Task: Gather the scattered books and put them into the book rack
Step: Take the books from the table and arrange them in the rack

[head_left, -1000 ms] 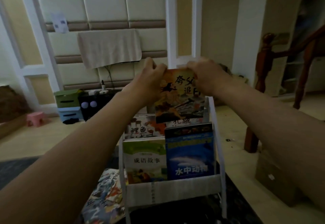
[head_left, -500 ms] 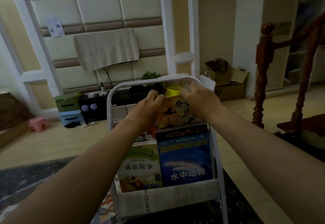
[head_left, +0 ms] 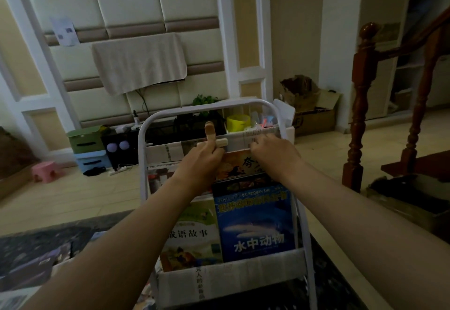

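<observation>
A white metal book rack (head_left: 142, 144) stands right in front of me. An orange picture book (head_left: 237, 164) sits low in its middle tier, behind a blue book (head_left: 255, 222) and a green one (head_left: 192, 234) in the front pocket. My left hand (head_left: 202, 161) grips the orange book's top left corner, with a bandaged finger pointing up. My right hand (head_left: 274, 157) grips its top right corner. Most of the orange cover is hidden by my hands and the blue book. More books lie on the dark rug at the lower left (head_left: 29, 261).
A wooden stair post (head_left: 360, 105) and rails stand to the right. Cardboard boxes (head_left: 309, 112) sit by the far wall. A low dark cabinet, coloured storage boxes (head_left: 85, 146) and a pink stool (head_left: 45, 171) line the wall at the left.
Both hands have lowered the orange book from above the rack down into the middle tier. Only its top strip shows now. My view has moved closer to the rack.
</observation>
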`<state>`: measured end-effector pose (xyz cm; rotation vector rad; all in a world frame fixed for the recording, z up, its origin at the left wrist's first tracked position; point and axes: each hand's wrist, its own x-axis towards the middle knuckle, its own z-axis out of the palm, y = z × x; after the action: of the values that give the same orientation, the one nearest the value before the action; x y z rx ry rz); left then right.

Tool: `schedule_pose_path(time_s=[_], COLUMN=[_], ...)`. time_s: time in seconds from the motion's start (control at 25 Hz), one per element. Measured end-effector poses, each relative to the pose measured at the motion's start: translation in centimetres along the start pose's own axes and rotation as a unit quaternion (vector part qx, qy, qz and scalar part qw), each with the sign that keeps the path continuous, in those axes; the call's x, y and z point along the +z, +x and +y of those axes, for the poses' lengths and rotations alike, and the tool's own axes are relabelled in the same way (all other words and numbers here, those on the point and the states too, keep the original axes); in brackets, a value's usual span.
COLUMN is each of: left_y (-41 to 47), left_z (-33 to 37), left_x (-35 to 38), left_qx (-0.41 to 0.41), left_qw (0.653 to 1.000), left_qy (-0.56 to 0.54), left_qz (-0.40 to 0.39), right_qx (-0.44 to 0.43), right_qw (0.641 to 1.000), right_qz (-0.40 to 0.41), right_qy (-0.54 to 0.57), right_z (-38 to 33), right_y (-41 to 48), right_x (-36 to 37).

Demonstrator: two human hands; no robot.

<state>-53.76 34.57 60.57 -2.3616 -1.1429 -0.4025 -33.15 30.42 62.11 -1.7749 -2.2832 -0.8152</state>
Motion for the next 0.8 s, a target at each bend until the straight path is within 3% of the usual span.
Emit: schedule_pose_path(time_s=[0.52, 0.8], left_y=[-0.3, -0.4], left_z=[0.6, 0.4], left_x=[-1.2, -1.9], left_qx=[-0.023, -0.033], left_qw=[0.999, 0.995], left_qy=[-0.028, -0.082], left_qz=[-0.025, -0.052], right_qx=[-0.005, 0.013], right_qw=[0.999, 0.999], right_qz=[-0.003, -0.041], right_qy=[-0.033, 0.017], right_z=[-0.7, -0.9], right_y=[0.2, 0.3], right_x=[0.0, -0.5])
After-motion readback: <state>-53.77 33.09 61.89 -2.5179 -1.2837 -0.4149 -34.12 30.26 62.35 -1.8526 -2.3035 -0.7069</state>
